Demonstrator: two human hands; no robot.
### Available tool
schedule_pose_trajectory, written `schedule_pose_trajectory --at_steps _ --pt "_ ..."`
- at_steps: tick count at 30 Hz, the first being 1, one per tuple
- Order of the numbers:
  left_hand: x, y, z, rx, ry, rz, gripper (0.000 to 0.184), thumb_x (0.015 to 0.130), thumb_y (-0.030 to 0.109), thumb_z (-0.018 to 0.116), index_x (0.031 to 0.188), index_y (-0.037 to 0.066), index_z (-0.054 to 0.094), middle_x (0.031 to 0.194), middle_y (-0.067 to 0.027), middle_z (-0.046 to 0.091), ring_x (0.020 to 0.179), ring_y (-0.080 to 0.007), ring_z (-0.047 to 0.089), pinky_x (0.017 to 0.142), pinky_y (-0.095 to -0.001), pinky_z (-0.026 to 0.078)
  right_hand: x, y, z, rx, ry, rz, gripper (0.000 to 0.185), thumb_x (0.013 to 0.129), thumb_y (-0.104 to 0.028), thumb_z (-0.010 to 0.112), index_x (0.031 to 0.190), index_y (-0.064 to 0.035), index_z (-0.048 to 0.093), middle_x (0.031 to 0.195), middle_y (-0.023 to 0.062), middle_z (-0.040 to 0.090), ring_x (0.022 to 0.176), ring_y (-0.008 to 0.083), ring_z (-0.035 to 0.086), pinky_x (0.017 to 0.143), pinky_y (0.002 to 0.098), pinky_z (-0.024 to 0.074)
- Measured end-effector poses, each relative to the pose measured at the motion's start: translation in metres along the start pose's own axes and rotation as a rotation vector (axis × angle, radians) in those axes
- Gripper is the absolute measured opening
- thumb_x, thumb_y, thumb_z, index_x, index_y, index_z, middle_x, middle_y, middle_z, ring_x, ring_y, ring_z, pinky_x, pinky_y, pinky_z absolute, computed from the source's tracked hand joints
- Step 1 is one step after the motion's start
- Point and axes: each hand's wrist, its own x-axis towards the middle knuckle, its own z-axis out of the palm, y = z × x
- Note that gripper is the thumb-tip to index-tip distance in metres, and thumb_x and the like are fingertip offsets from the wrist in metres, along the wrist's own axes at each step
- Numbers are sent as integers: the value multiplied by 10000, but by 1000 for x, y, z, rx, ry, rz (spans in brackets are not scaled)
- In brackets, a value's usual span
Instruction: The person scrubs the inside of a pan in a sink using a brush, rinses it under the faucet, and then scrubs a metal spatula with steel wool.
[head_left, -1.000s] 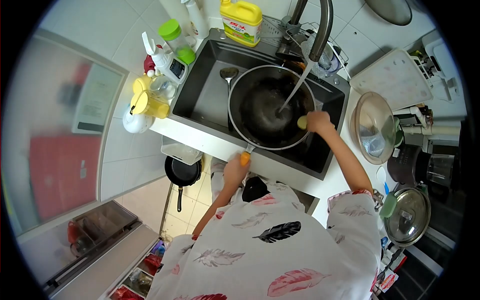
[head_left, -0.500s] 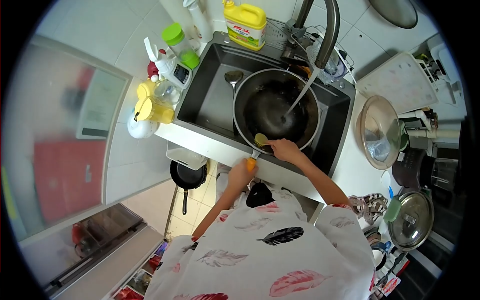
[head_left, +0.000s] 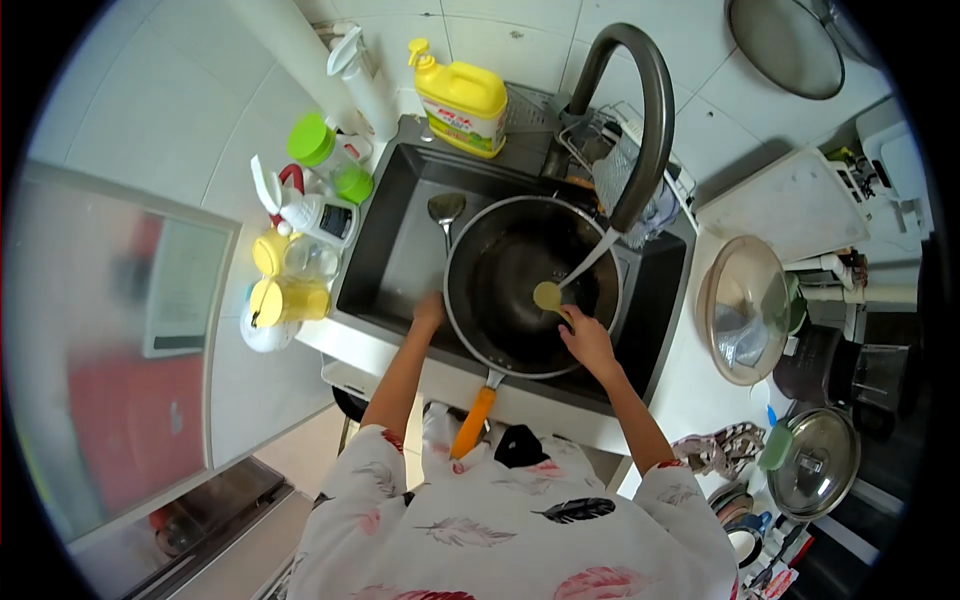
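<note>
Here, the right hand [head_left: 590,345] gripped a brush [head_left: 547,295] pointing forward-left from it; whether the left hand [head_left: 428,312] held anything was unclear.

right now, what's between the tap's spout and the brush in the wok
A stream of water runs between the tap's spout and the brush, seen in the head view; whether it touches the brush is hard to tell.

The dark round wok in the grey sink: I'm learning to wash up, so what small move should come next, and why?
Probably sweep the pale yellow brush over the inside of the dark round wok: the right hand holds it within the wok's rim, where the clear water stream from the dark curved tap comes down.
</note>
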Motion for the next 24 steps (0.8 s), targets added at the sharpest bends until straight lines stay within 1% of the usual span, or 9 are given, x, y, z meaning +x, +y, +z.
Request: schedule_pose_trajectory --at_steps 2,4,7,11,14,16,21,22,24 --pt "31 -16 33 -139 -118 128 416 835 327 437 1065 1 552 1062 -229 548 988 -340 536 809 -395 435 10 -8 -19 1 45 -10 292 780 -190 557 1019 -34 499 809 204 598 759 372 568 667 440 456" --pt "47 -16 58 -345 -193 160 422 836 322 433 1085 -3 534 1081 -223 538 1000 -337 529 830 -391 419 24 -19 -46 -54 26 -4 276 785 -187 550 1008 -32 500 797 201 598 759 374 566 663 442 456" --pt "48 -16 88 -820 -226 9 432 839 315 426 1114 -8 509 1110 -214 524 1017 -332 519 862 -384 395 55 -3 -59 -128 28 -98 250 797 -193 537 980 -27 502 814 195 590 762 378 560 643 448 456" --pt "43 -22 106 -1373 -187 -205 450 842 305 417 1154 -15 474 1149 -201 505 1041 -326 506 905 -375 364 101 6 -62 -148 424 -430 251 784 -133 541 1021 -58 513 838 149 583 780 321 568 672 393 451" --pt "43 -29 105 -1524 -147 -289 466 845 297 410 1183 -20 448 1178 -191 491 1058 -321 496 937 -368 341 129 -3 -59 -153 456 -385 221 791 -131 553 992 -41 534 840 145 585 774 312 563 698 369 443" --pt "40 -33 96 -1516 -123 -315 471 846 295 408 1193 -22 440 1188 -188 487 1064 -319 493 947 -366 333 141 -9 -57 -72 574 -399 233 869 -153 456 993 29 534 829 211 580 774 359 565 686 376 449" --pt "30 10 9 -582 228 -368 357 828 216 452 997 -98 445 898 -287 569 848 -432 548 711 -453 441 149 -12 -46 36 664 -369 270 892 -192 427 905 44 557 698 197 555 654 339 545 618 352 434" --pt "9 30 -24 -371 292 -247 301 796 182 508 927 -75 420 815 -297 565 797 -443 547 693 -472 443 153 3 -39 23 635 -389 274 893 -194 427 879 48 554 672 195 541 620 330 526 590 354 417" --pt "-6 39 -51 -312 328 -228 293 780 173 531 910 -69 428 793 -287 567 777 -441 549 683 -472 446 160 0 -39 -26 587 -290 306 894 -207 430 806 63 542 607 190 495 550 304 476 535 363 373"
